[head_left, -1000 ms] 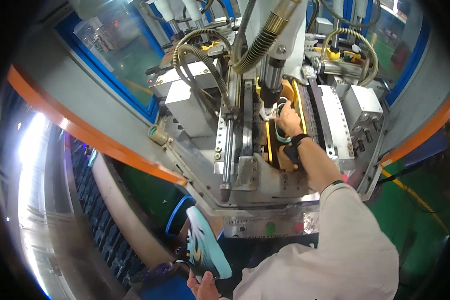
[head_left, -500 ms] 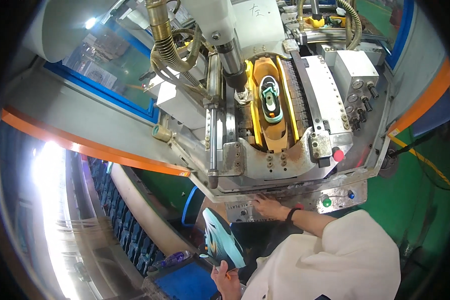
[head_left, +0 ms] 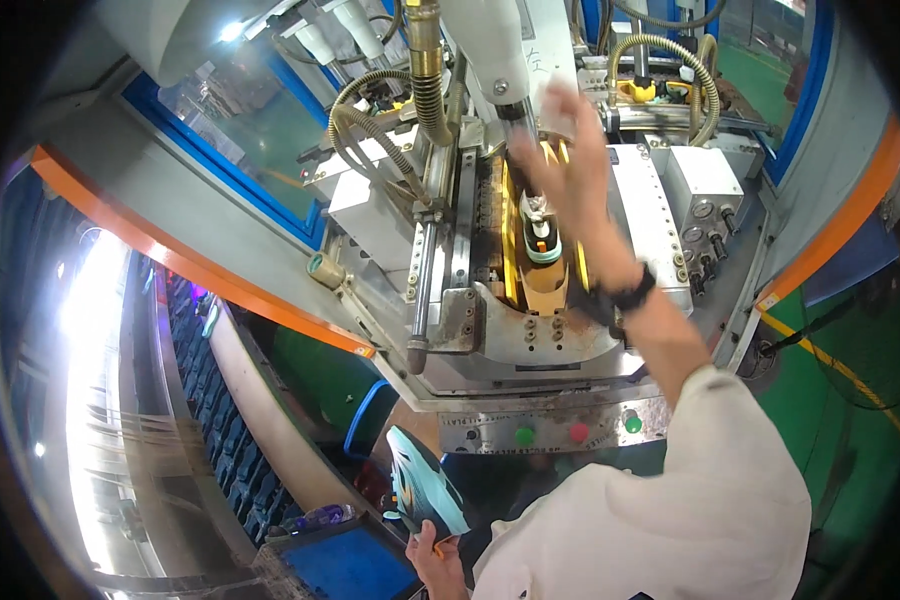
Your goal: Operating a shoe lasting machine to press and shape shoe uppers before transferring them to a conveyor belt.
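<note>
My left hand (head_left: pixel 434 556) is closed around the heel end of a light teal and black sports shoe (head_left: pixel 425 485), its toe pointing up and away from me. A second teal, white and black shoe (head_left: pixel 543 247) sits in the machine's long cradle between yellow side pads (head_left: pixel 511 250). The press ram (head_left: pixel 515 118) stands over that shoe, partly hidden by my hand. My right hand (head_left: pixel 578 175), smeared by motion, is raised above the cradle with its fingers spread and nothing in them. A dark band (head_left: pixel 632 288) circles that wrist.
A button panel (head_left: pixel 555 436) with green and red buttons runs along the machine's front. Hoses (head_left: pixel 428 90) and gauges (head_left: pixel 703 208) flank the press. An orange-edged guard (head_left: pixel 200 290) curves at left, beside a conveyor (head_left: pixel 270 400). A blue-topped tray (head_left: pixel 345 565) is near my left hand.
My right hand has left the button panel and risen over the cradle. The press ram has shifted right, over the seated shoe. My left hand still holds its shoe; the view has shifted slightly.
</note>
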Demonstrator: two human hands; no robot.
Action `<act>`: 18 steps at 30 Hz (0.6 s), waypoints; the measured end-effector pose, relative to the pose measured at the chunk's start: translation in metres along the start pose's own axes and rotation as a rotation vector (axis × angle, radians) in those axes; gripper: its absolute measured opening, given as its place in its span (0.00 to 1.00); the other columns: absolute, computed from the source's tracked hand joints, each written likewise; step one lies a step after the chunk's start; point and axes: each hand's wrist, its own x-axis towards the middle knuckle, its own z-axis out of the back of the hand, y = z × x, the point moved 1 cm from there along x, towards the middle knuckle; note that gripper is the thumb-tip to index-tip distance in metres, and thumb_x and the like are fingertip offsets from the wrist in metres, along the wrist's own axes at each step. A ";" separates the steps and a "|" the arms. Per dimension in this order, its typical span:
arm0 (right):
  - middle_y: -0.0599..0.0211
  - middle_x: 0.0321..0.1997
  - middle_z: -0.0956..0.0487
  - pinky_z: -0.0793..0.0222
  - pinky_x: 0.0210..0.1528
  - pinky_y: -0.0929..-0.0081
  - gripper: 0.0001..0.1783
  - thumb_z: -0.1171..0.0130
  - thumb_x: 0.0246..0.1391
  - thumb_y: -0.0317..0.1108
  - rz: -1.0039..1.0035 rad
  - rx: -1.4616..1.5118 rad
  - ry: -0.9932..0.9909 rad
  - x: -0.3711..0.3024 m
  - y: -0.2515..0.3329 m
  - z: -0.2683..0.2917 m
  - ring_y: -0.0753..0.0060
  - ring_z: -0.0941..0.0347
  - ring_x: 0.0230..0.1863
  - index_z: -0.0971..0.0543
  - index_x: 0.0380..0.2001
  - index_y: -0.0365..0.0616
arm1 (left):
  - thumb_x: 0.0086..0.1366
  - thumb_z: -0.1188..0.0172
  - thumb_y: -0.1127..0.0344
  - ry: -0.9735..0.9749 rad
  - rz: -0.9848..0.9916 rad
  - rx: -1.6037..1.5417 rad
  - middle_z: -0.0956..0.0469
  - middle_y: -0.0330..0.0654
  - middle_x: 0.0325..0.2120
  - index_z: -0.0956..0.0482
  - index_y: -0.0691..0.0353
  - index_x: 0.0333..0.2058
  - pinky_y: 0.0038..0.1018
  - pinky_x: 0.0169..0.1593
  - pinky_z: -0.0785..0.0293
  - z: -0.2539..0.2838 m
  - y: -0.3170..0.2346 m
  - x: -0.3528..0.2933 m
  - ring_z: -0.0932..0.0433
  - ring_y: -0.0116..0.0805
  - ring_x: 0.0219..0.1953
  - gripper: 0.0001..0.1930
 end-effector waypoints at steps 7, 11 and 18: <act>0.56 0.45 0.23 0.27 0.50 0.67 0.39 0.26 0.37 0.42 -0.085 -0.014 0.270 0.108 -0.049 -0.050 0.64 0.25 0.47 0.29 0.52 0.38 | 0.63 0.38 0.68 0.134 0.168 -0.288 0.20 0.46 0.40 0.29 0.65 0.47 0.44 0.45 0.21 -0.004 0.021 0.005 0.18 0.41 0.42 0.15; 0.59 0.42 0.21 0.27 0.47 0.69 0.38 0.27 0.35 0.43 -0.074 0.098 0.266 0.112 -0.058 -0.055 0.66 0.24 0.45 0.28 0.49 0.37 | 0.67 0.40 0.63 0.063 0.170 -0.247 0.33 0.42 0.22 0.21 0.64 0.45 0.36 0.32 0.33 -0.003 0.018 -0.028 0.35 0.41 0.25 0.13; 0.54 0.36 0.20 0.25 0.41 0.63 0.23 0.37 0.51 0.39 0.037 -0.090 0.352 0.084 0.008 -0.051 0.60 0.22 0.37 0.26 0.46 0.36 | 0.64 0.39 0.71 0.003 0.240 -0.343 0.21 0.40 0.43 0.28 0.65 0.52 0.27 0.40 0.23 0.036 0.058 -0.045 0.20 0.32 0.42 0.18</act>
